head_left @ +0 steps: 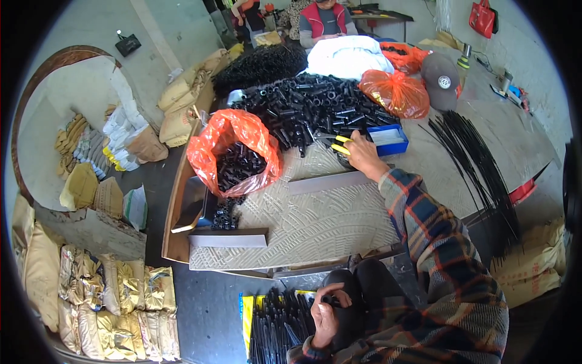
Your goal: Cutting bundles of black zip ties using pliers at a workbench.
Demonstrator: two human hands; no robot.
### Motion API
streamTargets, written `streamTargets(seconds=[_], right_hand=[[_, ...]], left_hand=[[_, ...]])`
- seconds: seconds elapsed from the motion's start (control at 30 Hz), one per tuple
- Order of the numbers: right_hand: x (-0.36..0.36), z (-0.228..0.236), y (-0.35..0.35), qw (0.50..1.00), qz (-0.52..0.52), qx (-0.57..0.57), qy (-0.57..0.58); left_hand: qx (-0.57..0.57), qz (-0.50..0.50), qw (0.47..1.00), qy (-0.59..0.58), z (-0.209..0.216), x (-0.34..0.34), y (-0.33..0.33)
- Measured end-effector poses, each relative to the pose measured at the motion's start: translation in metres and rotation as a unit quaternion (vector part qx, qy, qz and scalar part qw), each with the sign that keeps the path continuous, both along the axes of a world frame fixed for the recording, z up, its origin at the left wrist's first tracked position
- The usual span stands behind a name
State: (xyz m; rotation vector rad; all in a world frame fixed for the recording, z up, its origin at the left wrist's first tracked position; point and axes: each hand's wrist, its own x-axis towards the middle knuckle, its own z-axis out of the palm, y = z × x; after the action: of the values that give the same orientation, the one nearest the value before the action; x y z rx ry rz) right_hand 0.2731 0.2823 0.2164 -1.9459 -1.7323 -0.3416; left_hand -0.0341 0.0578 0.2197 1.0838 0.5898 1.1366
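My right hand (365, 159) is stretched over the table. Its fingers close on a pair of yellow-handled pliers (341, 144), whose metal jaws point left at the near edge of a heap of black plastic tube parts (339, 103). Just beyond this hand sits a small blue box (388, 141) with pale contents. Down by my lap, my left hand (327, 315) is curled around a small black part (330, 299), mostly hidden by the fingers. Below the table edge, beside that hand, is a bundle of black strips (279, 324) in a yellow bag.
An open orange bag (203, 148) of black parts stands at the table's left. Metal bars (330, 182) lie on the textured mat. Long black strips (479, 158) hang over the right edge, near a cap (441, 82) and a tied orange bag (394, 94). Another person (327, 24) sits opposite.
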Motion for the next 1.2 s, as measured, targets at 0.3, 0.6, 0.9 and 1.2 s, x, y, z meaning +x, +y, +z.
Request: streamTargets(seconds=[0.3,0.6,0.9,1.2], right_hand=[[0.0,0.015,-0.002,0.999,0.022,0.017,0.047],[-0.02,0.033,-0.053,0.972,0.138,0.143,0.124],[-0.141,0.049,-0.244,0.726,0.328,0.039,0.603],[-0.15,0.048,-0.27,0.817,0.389,0.177,0.388]], left_hand=[[0.026,0.046,0.998,0.038,0.001,-0.001,-0.002],[0.037,0.054,0.998,0.02,-0.002,-0.004,-0.022],[0.071,0.042,0.994,0.077,0.045,0.024,-0.005],[0.033,0.005,0.998,0.059,0.044,0.019,-0.043]])
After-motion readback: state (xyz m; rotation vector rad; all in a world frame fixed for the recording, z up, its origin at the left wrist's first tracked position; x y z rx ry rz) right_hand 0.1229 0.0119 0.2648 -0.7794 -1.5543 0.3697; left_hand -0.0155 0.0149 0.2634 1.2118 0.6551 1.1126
